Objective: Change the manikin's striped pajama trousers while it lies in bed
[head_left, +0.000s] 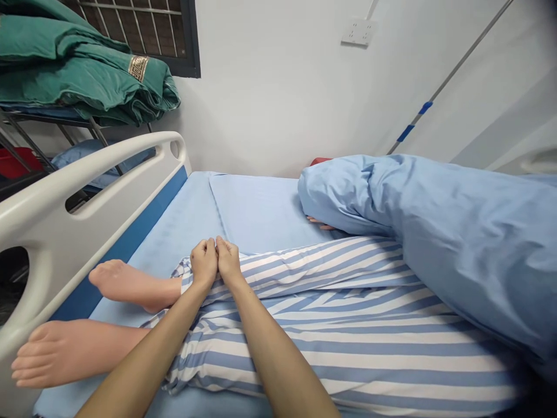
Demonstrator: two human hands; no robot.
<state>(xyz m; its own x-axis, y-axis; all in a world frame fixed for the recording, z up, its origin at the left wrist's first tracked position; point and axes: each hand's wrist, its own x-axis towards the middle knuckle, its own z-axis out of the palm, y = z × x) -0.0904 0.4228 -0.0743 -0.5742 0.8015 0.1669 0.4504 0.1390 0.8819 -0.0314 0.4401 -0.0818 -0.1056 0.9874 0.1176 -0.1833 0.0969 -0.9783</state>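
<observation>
Both hands (204, 263) are curled into fists at the striped trousers (331, 325) — whether they grip cloth is hidden.

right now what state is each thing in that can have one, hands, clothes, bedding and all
left hand, curled shut at the striped trousers, any grip on them hidden
right hand, curled shut, close beside the left hand
striped trousers, worn, creased, bunched at the bottom
near foot, bare
far foot, bare
blue quilt, rumpled, heaped to the right
green bedding, folded, piled up
wall socket, no plug visible
</observation>
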